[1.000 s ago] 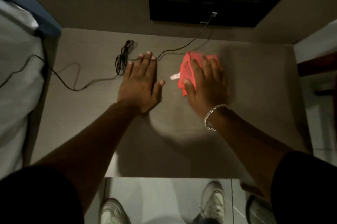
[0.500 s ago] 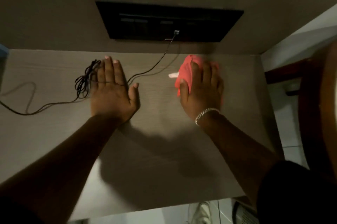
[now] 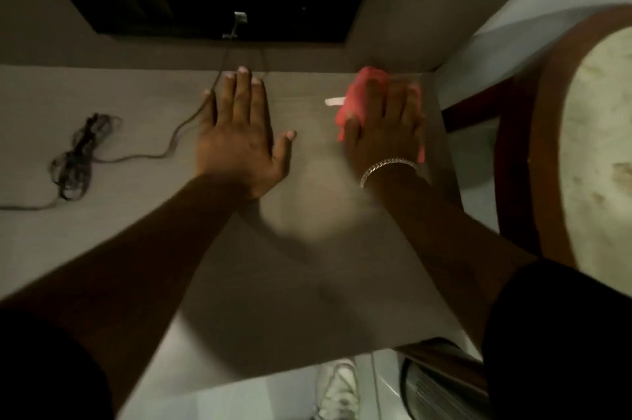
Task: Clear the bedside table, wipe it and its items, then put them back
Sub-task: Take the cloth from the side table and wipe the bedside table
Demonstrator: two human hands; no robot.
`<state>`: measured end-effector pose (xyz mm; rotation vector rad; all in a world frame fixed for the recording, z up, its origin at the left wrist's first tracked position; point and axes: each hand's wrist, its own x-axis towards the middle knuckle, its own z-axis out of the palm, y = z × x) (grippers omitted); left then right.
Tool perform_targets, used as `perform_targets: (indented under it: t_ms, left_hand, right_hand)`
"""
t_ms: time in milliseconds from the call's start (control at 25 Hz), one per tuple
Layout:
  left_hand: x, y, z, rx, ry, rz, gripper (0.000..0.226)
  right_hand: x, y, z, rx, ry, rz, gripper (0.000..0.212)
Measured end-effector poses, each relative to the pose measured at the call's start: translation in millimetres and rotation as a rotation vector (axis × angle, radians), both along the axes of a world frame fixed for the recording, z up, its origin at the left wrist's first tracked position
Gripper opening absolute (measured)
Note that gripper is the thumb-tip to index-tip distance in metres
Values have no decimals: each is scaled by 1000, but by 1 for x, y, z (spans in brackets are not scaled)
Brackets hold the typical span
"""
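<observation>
Nearest edge: I see a white sneaker (image 3: 337, 389) on the pale floor just past the table's front edge, and my black sleeves fill both lower corners.
Table: the pale grey wood-grain bedside table top (image 3: 143, 228) runs under both my forearms; apart from the cable and the cloth it is bare.
Left hand: my left hand (image 3: 241, 140) lies flat, palm down, on the table top, fingers straight and close together, thumb splayed out to the right.
Right hand: my right hand (image 3: 384, 133) presses palm down on the red-pink folded cleaning cloth (image 3: 355, 96), fingers extended over it; a silver chain bracelet (image 3: 388, 168) sits at the wrist. The hand is motion-blurred.
Cloth: it sits on the table's far right part, near the right edge and close to the back wall, with a small white tag (image 3: 333, 101) sticking out to its left.
Cable: a thin black charging cable (image 3: 186, 130) passes just beside my left fingers, its slack gathered in a coil (image 3: 80, 154) well to the left.
Right side: a dark wood chair with a pale cushion (image 3: 598, 145) stands beside the table.
Far wall: the cable rises to a plug (image 3: 239, 17) in the black rectangular wall panel (image 3: 171, 5).
</observation>
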<state>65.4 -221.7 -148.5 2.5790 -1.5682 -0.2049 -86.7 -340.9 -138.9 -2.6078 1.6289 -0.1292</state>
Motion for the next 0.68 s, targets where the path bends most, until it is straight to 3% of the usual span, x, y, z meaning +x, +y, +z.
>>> perform_targets:
  t_ms: [80,240,280,400,480,560,680]
  left_hand:
    - [-2,2,0,1,0,-7,84]
    - [-2,30,0,-15,-9,-41,82]
    - [-2,36,-1,-21,-17,-39,82]
    - [3,56,-4,-70,9,23,83]
    - [3,79,-2,-89,11,61,83]
    - [-1,101,1,-78,1,63,83]
    - [-17,108,0,-42,-32,94,82]
  right_hand:
    - [-36,32,-6,-16,10,127,65]
    - [-60,13,0,17,-34,-232,64]
    - [-51,6,3,42,-18,-229,64]
    - [-37,37,-1,35,20,144,64]
    - [-62,81,-1,32,28,282,64]
    - [-104,108,3,46,31,170,63]
    - [-110,81,4,57,28,-35,60]
